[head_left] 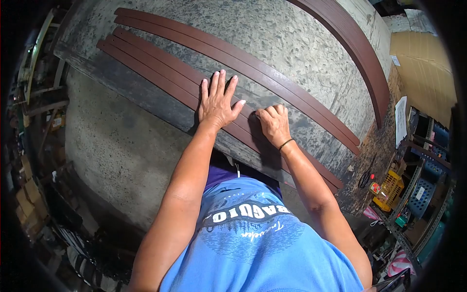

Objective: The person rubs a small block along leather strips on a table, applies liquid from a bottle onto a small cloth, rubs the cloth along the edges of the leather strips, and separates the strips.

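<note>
My left hand (218, 104) lies flat, fingers spread, on a group of long brown leather-like straps (151, 68) along the near edge of the worktable. To its right, my right hand (274, 124) is closed above the same straps, thumb and fingers pinched together. Whether something small sits in that pinch is hidden; a dark band circles the wrist. Just beyond both hands runs another pair of brown straps (287, 87), slightly curved and side by side. Small holes show at the left ends of the nearer group.
A thick curved stack of brown straps (360, 53) rests at the worktable's (316, 58) far right. Beyond the right edge are a cardboard box (421, 68), a white sheet (401, 121), a yellow basket (389, 191) and a blue basket (422, 194). Concrete floor (116, 141) shows at left.
</note>
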A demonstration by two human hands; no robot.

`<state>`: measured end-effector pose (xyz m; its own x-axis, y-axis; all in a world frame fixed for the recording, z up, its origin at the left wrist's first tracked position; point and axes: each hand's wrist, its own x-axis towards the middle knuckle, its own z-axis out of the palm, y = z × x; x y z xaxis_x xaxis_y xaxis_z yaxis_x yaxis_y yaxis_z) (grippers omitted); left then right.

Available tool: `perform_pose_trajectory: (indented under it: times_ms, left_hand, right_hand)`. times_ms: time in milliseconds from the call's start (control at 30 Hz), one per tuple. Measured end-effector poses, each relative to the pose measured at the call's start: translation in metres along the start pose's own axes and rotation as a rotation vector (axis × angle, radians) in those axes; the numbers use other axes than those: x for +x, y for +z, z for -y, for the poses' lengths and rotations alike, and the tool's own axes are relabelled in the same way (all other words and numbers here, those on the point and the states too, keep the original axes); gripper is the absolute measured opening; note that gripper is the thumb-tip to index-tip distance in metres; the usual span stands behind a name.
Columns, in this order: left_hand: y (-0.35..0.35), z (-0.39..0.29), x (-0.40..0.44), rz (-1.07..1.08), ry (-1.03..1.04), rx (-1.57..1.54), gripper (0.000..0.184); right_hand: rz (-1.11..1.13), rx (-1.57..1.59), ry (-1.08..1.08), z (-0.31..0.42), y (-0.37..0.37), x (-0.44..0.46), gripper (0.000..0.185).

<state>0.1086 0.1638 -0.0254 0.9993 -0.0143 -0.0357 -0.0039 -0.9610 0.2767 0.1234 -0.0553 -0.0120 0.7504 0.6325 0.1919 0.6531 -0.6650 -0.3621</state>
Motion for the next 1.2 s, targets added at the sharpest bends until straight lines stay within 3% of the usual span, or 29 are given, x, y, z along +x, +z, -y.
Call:
perform_pose_trajectory:
  times_ms: [267, 1200]
  left_hand:
    - [-0.001, 0.0, -0.001, 0.026, -0.007, 0.013, 0.075]
    - [-0.002, 0.0, 0.001, 0.015, -0.002, 0.006, 0.075]
  right_hand:
    - [-0.021, 0.065, -0.002, 0.0, 0.007, 0.016, 0.011]
    - [-0.009, 0.002, -0.073, -0.008, 0.002, 0.01, 0.022]
